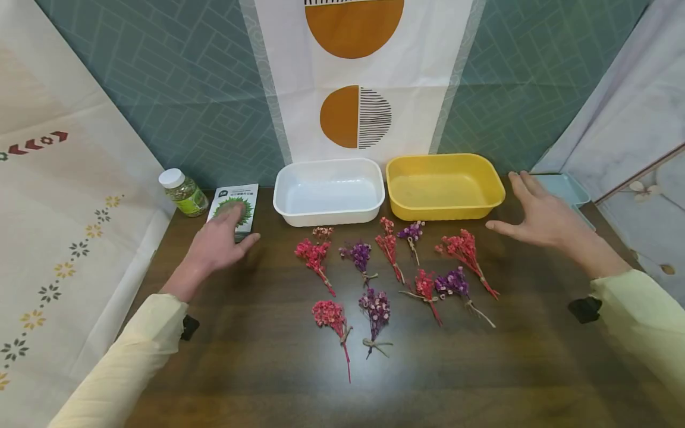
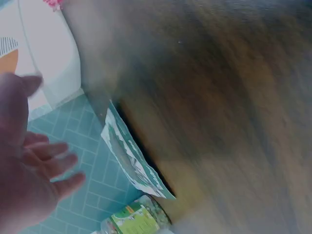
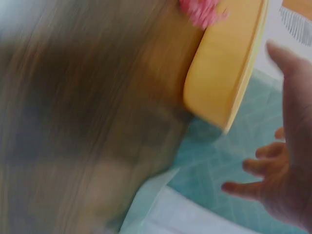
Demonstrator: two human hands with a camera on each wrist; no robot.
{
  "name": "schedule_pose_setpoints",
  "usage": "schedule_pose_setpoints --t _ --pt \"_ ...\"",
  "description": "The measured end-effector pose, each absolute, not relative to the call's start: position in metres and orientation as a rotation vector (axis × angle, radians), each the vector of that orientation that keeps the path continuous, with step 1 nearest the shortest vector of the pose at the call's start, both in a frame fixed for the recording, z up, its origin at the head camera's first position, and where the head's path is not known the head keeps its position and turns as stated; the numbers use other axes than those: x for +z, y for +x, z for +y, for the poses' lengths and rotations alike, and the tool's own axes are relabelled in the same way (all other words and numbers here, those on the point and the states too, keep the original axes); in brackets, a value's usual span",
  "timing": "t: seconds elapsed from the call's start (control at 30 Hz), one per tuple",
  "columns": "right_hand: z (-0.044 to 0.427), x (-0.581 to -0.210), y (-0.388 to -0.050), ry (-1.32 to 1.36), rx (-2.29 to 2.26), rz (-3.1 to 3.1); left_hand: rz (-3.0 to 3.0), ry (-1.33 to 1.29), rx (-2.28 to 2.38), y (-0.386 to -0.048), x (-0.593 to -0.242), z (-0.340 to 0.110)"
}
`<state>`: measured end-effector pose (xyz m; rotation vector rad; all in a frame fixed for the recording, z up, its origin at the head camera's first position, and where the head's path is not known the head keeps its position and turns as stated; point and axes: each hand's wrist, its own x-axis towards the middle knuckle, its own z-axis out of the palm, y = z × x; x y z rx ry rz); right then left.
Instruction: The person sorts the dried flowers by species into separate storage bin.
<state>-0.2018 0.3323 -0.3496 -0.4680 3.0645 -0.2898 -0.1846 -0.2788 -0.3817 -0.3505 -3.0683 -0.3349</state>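
My left hand (image 1: 216, 241), fingers extended and thumb out to the side, is over the lower part of a white and green packet (image 1: 247, 193); it holds nothing. In the left wrist view that hand (image 2: 34, 161) has its fingers spread, left of the packet (image 2: 131, 158). My right hand (image 1: 546, 217) is spread between the yellow tub (image 1: 444, 213) and a pale blue tray (image 1: 567, 187), gripping nothing. The right wrist view has this hand (image 3: 287, 151) with fingers apart, beside the yellow tub (image 3: 219, 73). Red bunches (image 1: 312, 252) and purple bunches (image 1: 376, 309) of dried flowers lie between the hands.
A white tub (image 1: 329, 219) stands left of the yellow one. At the back left is a jar (image 1: 187, 195) with a white lid. Patterned cloths (image 1: 203, 89) hang behind and at both sides of the dark wooden table (image 1: 257, 356).
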Motion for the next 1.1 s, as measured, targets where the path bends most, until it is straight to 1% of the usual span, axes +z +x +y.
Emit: schedule_pose_setpoints --t 0.07,0.2,0.3,0.43,0.57,0.7,1.1 --pt "0.321 -0.348 -0.198 -0.516 -0.34 3.147 -2.982 -0.351 -0.427 -0.19 -0.381 -0.274" --pt "0.287 -0.346 -0.19 -0.704 -0.556 3.24 -2.881 -0.359 -0.7 -0.209 -0.378 -0.26" --pt "0.253 -0.346 -0.183 -0.862 -0.726 3.163 -2.922 -0.368 -0.896 -0.225 -0.374 -0.25" --pt "0.205 -0.349 -0.173 -0.991 -0.854 2.964 -3.026 -0.343 -1.023 -0.242 -0.373 -0.244" --pt "0.166 -0.352 -0.163 -1.01 -0.887 2.79 -3.047 -0.323 -1.095 -0.252 -0.378 -0.242" --pt "0.138 -0.355 -0.155 -0.992 -0.879 2.662 -3.048 -0.333 -1.118 -0.259 -0.385 -0.24" --pt "0.093 -0.369 -0.147 -1.049 -0.922 2.515 -3.085 -0.372 -1.023 -0.268 -0.397 -0.241"
